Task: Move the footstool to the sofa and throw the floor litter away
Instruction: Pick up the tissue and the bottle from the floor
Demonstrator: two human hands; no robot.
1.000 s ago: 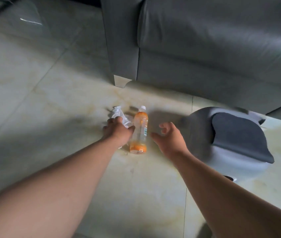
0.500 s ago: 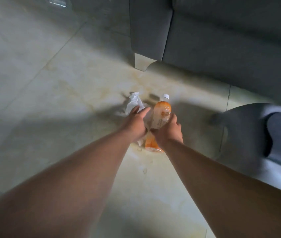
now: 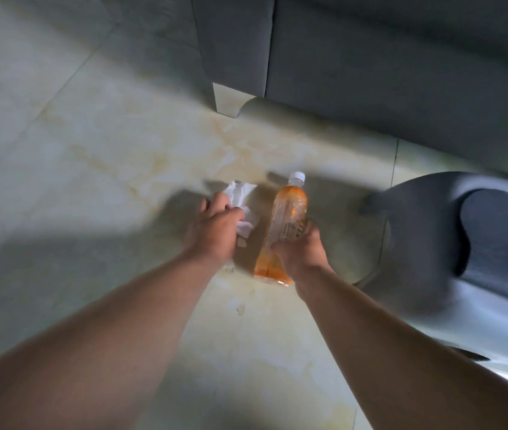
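My left hand is closed around a crumpled white tissue, part of which sticks out past the fingers. My right hand grips a plastic bottle with orange drink and a white cap, around its lower half. Both items are close above the tiled floor. The grey footstool with a dark cushion stands to the right, next to the grey sofa at the top.
The sofa's pale foot rests on the floor above my hands. Marbled floor tiles stretch out to the left. The footstool sits close to my right forearm.
My right hand has closed on the bottle, which was lying on the floor a second ago. My left hand keeps the tissue, and the two items have come apart.
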